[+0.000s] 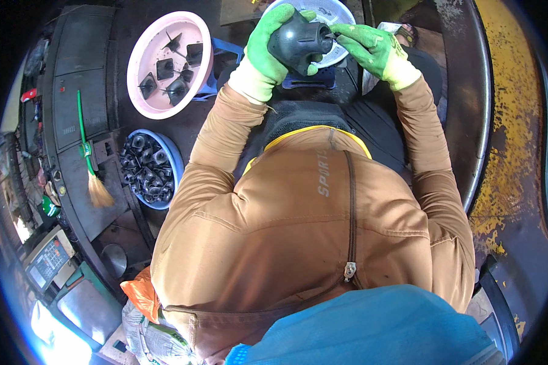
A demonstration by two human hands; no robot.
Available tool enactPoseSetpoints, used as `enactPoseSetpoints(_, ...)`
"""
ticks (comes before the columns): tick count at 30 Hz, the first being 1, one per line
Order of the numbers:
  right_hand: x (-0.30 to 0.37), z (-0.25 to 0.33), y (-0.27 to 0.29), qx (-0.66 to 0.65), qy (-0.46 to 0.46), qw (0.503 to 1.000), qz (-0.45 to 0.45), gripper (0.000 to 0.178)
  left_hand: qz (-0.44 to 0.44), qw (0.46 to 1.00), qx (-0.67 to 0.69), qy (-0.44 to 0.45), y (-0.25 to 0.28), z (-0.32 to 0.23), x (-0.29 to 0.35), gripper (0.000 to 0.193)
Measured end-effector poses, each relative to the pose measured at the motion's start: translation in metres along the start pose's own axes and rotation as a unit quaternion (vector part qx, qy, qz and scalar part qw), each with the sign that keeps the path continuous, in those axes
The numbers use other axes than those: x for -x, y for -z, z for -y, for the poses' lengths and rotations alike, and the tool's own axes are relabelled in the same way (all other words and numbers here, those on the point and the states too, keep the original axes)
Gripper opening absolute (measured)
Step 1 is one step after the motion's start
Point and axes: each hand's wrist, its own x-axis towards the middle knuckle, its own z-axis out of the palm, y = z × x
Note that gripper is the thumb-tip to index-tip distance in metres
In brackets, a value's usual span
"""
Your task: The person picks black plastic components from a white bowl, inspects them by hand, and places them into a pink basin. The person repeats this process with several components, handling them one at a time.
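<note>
My left hand point(265, 50), in a green-coated glove, is wrapped around a black, rounded, hollow part point(295, 44) with a short round neck facing right. My right hand point(366, 48), gloved the same way, is pinched at that neck's open end. A small dark thing shows at the right fingertips against the rim; whether it is a tool or a bit of the part I cannot make out. Behind the part, a white mesh basket point(342, 17) shows in part. Both hands are at the top middle, above my lap.
To the left, a pink basin point(141, 38) on a blue stool point(226, 50) holds several black flared parts. Below it, a blue basin point(178, 159) is heaped with small black parts. A green-handled broom point(85, 146) lies far left; a worn yellow metal surface point(499, 91) runs along the right.
</note>
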Motion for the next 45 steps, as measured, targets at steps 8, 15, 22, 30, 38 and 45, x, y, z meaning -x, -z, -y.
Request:
enactPoseSetpoints(8,-0.001,0.020,-0.019,-0.199,-0.186,0.960,-0.058,0.030,0.024,0.986,-0.049,-0.155,-0.002,-0.001,-0.010,0.053)
enactPoseSetpoints(15,-0.004,0.036,-0.024,-0.320,-0.285,0.901,-0.073,0.035,-0.017,0.938,-0.204,-0.281,0.010,0.002,-0.019,0.061)
enactPoseSetpoints(22,-0.008,0.045,-0.032,-0.450,-0.325,0.825,-0.108,0.035,0.070,0.867,-0.323,-0.372,0.015,0.001,-0.028,0.055)
enactPoseSetpoints(30,-0.002,0.065,-0.019,-0.620,-0.383,0.684,-0.041,0.033,0.035,0.798,-0.382,-0.465,0.000,0.010,-0.025,0.075)
enactPoseSetpoints(38,-0.005,0.055,-0.018,-0.603,-0.361,0.711,-0.034,0.033,0.150,0.811,-0.272,-0.496,0.006,0.009,-0.037,0.056)
enactPoseSetpoints(45,0.004,0.030,-0.026,-0.146,-0.194,0.967,-0.081,0.035,0.127,0.945,-0.064,-0.295,0.018,0.008,-0.013,0.060)
